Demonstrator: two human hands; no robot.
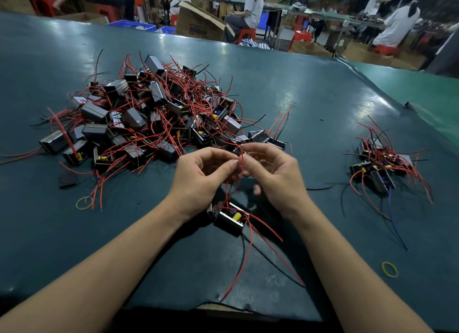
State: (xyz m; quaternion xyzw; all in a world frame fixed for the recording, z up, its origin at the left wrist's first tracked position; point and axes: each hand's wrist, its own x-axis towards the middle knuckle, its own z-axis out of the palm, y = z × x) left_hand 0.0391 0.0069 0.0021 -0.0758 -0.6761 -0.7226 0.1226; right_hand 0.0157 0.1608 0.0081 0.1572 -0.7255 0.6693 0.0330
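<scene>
Both hands meet over the middle of the green table (323, 97), working on the red leads (240, 170) of one small power module (228, 221). The left hand (201, 178) has its thumb and forefinger closed in a pinch on the leads, with its other fingers curled loosely behind. The right hand (273, 176) pinches the same strands from the opposite side, a little higher up, its lower fingers half curled and holding nothing. The module, a black open-topped case with a yellow capacitor showing, lies below the hands and nearer the person, just beside the left wrist. I cannot tell whether it rests fully on the table or hangs partly from the leads. The leads run close to upright from the case to the fingertips, so their long axis points away from the person. Loose red ends and a black lead (242, 258) trail back toward the table's near edge. The left hand is the nearer one to the case, so any twisting or gathering likely turns on that vertical run between the two pinches. A large heap of modules (149, 114) sits far left of the hands, a smaller batch (382, 166) lies well apart to the right, and yellow rubber bands lie at the left (84, 203) and right (389, 269).
</scene>
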